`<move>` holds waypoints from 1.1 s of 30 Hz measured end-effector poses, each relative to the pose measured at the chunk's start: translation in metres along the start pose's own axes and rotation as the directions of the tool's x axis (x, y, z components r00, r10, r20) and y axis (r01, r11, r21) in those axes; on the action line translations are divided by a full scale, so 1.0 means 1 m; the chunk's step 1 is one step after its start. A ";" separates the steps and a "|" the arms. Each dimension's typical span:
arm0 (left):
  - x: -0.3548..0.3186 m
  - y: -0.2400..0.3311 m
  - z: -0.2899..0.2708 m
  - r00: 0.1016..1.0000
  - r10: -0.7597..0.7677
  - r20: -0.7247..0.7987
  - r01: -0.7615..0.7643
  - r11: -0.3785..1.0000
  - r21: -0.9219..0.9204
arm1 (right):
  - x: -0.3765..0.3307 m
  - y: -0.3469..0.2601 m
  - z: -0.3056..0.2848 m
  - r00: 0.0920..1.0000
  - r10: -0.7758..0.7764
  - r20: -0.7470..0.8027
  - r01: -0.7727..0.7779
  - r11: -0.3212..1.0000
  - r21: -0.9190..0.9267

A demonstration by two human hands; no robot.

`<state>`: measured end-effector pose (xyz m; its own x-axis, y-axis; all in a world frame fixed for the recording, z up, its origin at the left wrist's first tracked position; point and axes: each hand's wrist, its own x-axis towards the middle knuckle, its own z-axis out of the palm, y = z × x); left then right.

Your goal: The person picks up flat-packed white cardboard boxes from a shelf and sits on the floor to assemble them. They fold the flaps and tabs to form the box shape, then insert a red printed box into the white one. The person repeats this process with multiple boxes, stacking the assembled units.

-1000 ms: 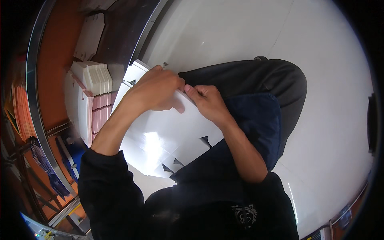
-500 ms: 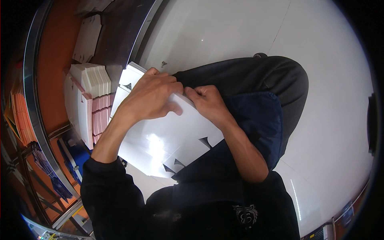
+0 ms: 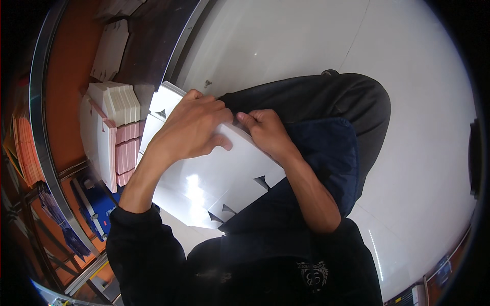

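Observation:
A glossy white die-cut card sheet (image 3: 229, 176) lies across my lap, with dark curved notches along its lower right edges. My left hand (image 3: 191, 125) reaches over it, fingers curled over the far edge and thumb bent above the glossy face. Close beside it, my right hand (image 3: 270, 133) is closed at the same edge, its thumb pointing toward the left hand and its fingers folded in. The fingertips of both hands are mostly hidden. More white card (image 3: 166, 97) with a layered edge shows beyond my left wrist.
At left, stacks of cream card (image 3: 120, 102) and pink-edged card (image 3: 127, 153) stand by a dark metal-edged shelf (image 3: 153, 41). A blue folder-like item (image 3: 99, 206) and bundles of orange paper (image 3: 25, 148) sit lower. Pale tiled floor (image 3: 408, 153) spreads to the right.
Both hands stay at the card's far edge. My left hand and the card have shifted very slightly, and my right thumb sits a little higher off the edge.

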<state>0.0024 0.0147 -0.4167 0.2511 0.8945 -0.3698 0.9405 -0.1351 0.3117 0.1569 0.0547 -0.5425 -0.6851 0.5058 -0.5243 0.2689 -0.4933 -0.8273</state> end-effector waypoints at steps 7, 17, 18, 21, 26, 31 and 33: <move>-0.002 0.002 -0.002 1.000 -0.004 0.000 0.004 1.000 -0.015 | 0.001 0.002 -0.001 0.999 0.025 0.028 -0.026 0.998 0.051; -0.006 0.006 -0.003 1.000 0.008 -0.020 -0.008 1.000 -0.024 | 0.001 -0.001 0.001 0.999 0.011 -0.043 -0.012 1.000 -0.004; -0.008 0.005 -0.001 0.999 0.012 -0.036 -0.013 1.000 -0.022 | 0.000 -0.002 0.001 0.999 -0.003 -0.049 0.003 1.000 -0.005; -0.009 0.005 -0.002 0.998 0.024 -0.061 -0.027 0.999 -0.041 | 0.006 0.011 -0.001 0.993 -0.108 -0.051 0.105 0.993 -0.057; -0.020 0.009 -0.008 0.997 0.013 -0.074 -0.020 0.994 -0.104 | 0.003 -0.011 -0.008 0.993 -0.004 -0.114 0.025 0.983 0.184; -0.012 -0.001 0.019 0.999 -0.029 -0.042 0.026 0.997 -0.070 | -0.001 -0.021 -0.014 0.977 -0.110 -0.184 0.158 0.949 0.273; -0.011 -0.008 0.040 0.985 -0.045 -0.166 0.039 0.998 -0.043 | -0.006 -0.032 -0.015 0.966 -0.149 -0.210 0.204 0.940 0.272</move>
<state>0.0009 -0.0111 -0.4500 0.1668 0.9581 -0.2327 0.9388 -0.0821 0.3346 0.1626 0.0780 -0.5155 -0.5600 0.7109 -0.4254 -0.0710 -0.5528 -0.8303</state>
